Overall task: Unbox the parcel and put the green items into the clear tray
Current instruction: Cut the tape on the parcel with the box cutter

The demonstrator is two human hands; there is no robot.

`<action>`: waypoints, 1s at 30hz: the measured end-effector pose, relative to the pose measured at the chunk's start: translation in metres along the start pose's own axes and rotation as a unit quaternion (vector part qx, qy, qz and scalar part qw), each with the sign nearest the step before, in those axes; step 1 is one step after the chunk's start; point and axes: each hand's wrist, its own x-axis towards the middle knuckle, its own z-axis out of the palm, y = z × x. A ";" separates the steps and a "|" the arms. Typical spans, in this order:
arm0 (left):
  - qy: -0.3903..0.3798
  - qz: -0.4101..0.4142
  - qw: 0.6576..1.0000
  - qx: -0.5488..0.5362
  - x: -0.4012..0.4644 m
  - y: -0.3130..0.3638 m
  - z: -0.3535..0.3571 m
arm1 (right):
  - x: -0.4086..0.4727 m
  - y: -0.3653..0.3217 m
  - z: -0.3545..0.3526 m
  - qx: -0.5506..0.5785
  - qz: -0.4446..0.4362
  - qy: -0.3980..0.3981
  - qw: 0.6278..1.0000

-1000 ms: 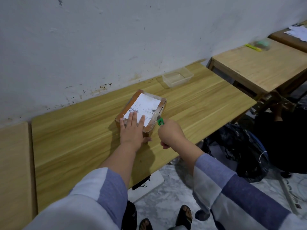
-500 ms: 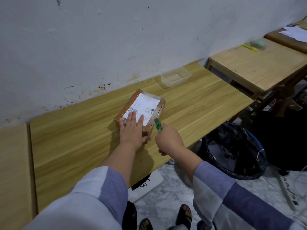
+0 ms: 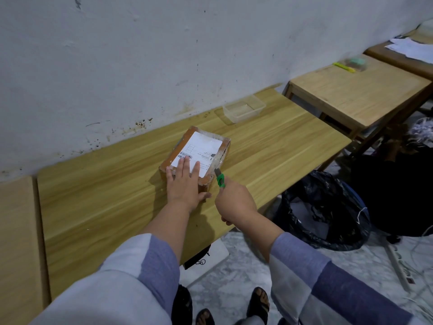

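A brown taped parcel [image 3: 206,143] with a white shipping label lies on the wooden table [image 3: 117,195]. My left hand [image 3: 186,184] presses flat on its near end, fingers spread over the label. My right hand [image 3: 235,202] is closed around a green utility knife [image 3: 220,179], whose blade tip touches the parcel's right side near the front corner. An empty clear tray [image 3: 243,108] stands by the wall behind and to the right of the parcel. The parcel is closed, so its contents are hidden.
A second wooden table [image 3: 358,95] stands to the right with a yellow-green item and a blurred container on it. A bin lined with a black bag [image 3: 328,207] sits on the floor beside the table's right end. Cables and a power strip lie at far right.
My right hand has drawn the knife back along the parcel's right side toward the near corner. My left hand stays pressed on the parcel.
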 end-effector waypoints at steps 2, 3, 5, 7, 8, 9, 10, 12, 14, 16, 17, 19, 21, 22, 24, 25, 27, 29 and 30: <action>0.001 0.000 1.000 0.000 -0.001 0.000 -0.001 | 0.000 0.000 0.001 -0.008 0.000 0.000 1.000; 0.001 0.000 1.000 0.000 -0.001 0.000 -0.001 | -0.001 0.001 0.001 -0.014 0.000 -0.001 1.000; -0.001 0.000 1.000 0.001 -0.002 0.000 -0.003 | -0.002 0.002 0.002 -0.023 -0.002 0.000 1.000; -0.002 -0.001 1.000 -0.001 -0.003 0.001 -0.004 | -0.004 0.003 0.003 -0.026 -0.005 0.002 1.000; -0.002 -0.001 1.000 -0.001 -0.003 0.001 -0.004 | -0.004 0.003 0.003 -0.027 -0.007 0.003 1.000; -0.001 0.000 1.000 -0.002 -0.003 0.001 -0.004 | -0.004 0.003 0.002 -0.028 -0.008 0.003 1.000; 0.000 0.000 1.000 -0.003 -0.003 0.001 -0.004 | -0.004 0.003 0.002 -0.031 -0.009 0.002 0.999; 0.001 0.001 1.000 -0.003 -0.003 0.001 -0.004 | -0.005 0.003 0.002 -0.040 -0.010 0.000 0.999; 0.000 0.002 1.000 -0.005 -0.002 0.000 -0.003 | -0.007 0.003 0.005 -0.051 -0.018 0.000 0.999; -0.002 0.002 1.000 -0.007 -0.001 0.000 -0.002 | -0.010 0.005 0.008 -0.061 -0.026 0.003 0.998; -0.001 0.002 1.000 -0.008 -0.001 0.000 -0.002 | -0.011 0.006 0.008 -0.062 -0.027 0.006 0.998; 0.002 0.001 1.000 -0.012 -0.001 0.000 -0.001 | -0.010 0.007 0.007 -0.060 -0.026 0.006 0.998; 0.004 0.002 1.000 -0.013 -0.001 0.000 -0.001 | -0.009 0.008 0.005 -0.065 -0.026 0.001 0.998; 0.005 0.003 1.000 -0.013 0.000 0.000 -0.001 | -0.008 0.009 0.005 -0.065 -0.025 -0.003 0.998; 0.006 0.005 1.000 -0.020 0.001 -0.001 0.000 | -0.007 0.011 0.001 -0.042 -0.020 -0.014 0.999; 0.007 0.005 1.000 -0.024 0.001 -0.001 0.001 | -0.005 0.013 -0.003 -0.017 -0.016 -0.021 0.999; 0.008 0.006 0.999 -0.034 0.002 -0.003 0.002 | -0.001 0.016 -0.013 0.032 -0.012 -0.028 0.999; 0.010 0.011 0.998 -0.054 0.003 -0.006 0.005 | 0.004 0.021 -0.023 0.064 -0.010 -0.024 0.998; 0.015 0.014 0.998 -0.064 0.004 -0.008 0.006 | 0.007 0.024 -0.027 0.079 -0.010 -0.025 0.997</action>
